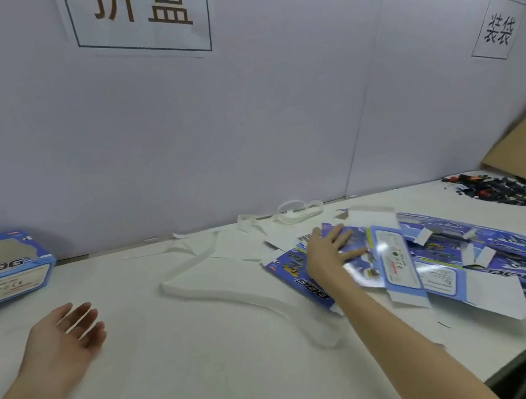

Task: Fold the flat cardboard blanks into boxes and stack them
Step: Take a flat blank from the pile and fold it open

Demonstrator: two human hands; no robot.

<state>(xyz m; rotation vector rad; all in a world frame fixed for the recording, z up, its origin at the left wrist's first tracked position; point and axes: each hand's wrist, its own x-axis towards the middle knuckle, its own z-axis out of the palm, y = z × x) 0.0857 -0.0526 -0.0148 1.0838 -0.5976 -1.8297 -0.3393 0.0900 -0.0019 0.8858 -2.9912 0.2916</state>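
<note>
Head view: the right hand lies flat, fingers spread, on the loose pile of flat blanks near the desk's right edge. The left hand hovers relaxed, holding nothing. 1 folded box sits at the left edge. The blanks look light, glossy, probably slippery; pinch an outer edge.

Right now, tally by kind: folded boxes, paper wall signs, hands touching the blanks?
Folded boxes: 1, the blue box at the table's left edge
Paper wall signs: 2, large sign and small sign
Hands on the blanks: 1, the right hand on the flat blanks; the left hand touches none
Total: 4
</note>
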